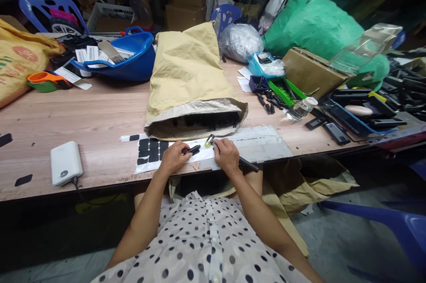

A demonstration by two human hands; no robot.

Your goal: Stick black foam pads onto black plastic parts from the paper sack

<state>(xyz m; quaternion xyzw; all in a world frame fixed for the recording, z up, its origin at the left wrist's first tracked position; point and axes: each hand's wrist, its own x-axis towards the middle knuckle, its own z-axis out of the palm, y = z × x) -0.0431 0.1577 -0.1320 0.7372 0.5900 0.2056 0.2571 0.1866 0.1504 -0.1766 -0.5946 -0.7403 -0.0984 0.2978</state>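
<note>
My left hand (175, 157) is closed around a small black part (192, 150), its fingers pinching the near end above the white sheet. In my right hand (226, 155) is a small hammer with a shiny, yellow-tipped head (209, 141). Its black handle (249, 165) sticks out past the table edge. The hammer head is beside the black part, apart from it. Under my left hand lies a white sheet with rows of black stickers (148, 149). Just beyond both hands, a tan paper sack (189, 67) lies with its mouth facing me and dark pieces inside.
A white power bank (66, 164) with a cable is at the left. Farther back stands a blue basin (133, 58) of small boxes. To the right are a green tray (286, 91), a clear bottle (301, 109), a cardboard box (311, 72) and piled black parts (404, 89).
</note>
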